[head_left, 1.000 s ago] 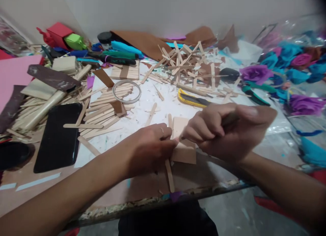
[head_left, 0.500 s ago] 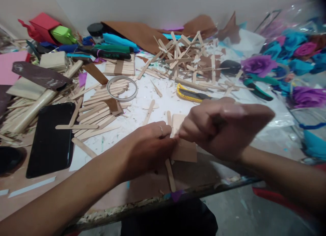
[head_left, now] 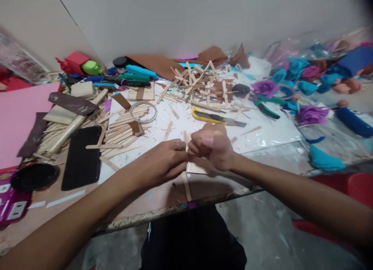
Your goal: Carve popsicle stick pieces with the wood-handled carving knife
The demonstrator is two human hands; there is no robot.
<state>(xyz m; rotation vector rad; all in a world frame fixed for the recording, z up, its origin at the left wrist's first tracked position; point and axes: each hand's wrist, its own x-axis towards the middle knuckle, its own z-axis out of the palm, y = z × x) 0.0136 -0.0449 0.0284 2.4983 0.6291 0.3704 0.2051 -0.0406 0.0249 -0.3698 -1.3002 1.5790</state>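
Both my hands meet over the near edge of the white sheet. My left hand point(head_left: 163, 159), with a ring on one finger, has its fingers closed on an upright-lying craft stick point(head_left: 187, 188), whose ends stick out above and below the fingertips. Curled into a loose fist, my right hand point(head_left: 214, 145) sits right against the left fingertips. Whatever it pinches is hidden. Under it lies a flat pale wooden block point(head_left: 198, 168), partly covered. Just beyond the right hand is a yellow and black box cutter point(head_left: 208, 116) with its blade out.
Loose craft sticks point(head_left: 119, 132) and a tape ring point(head_left: 143, 112) lie at left, by a black phone point(head_left: 81, 157). Joined sticks point(head_left: 201, 81) pile up behind. Green-handled pliers point(head_left: 268, 108) and paper flowers point(head_left: 313, 114) are at right. The table edge point(head_left: 131, 219) runs close in front.
The whole view has shifted, showing more wall and table on both sides. My right hand has turned and drawn in lower over the block, uncovering the cutter's blade. The left hand stays at the stick.
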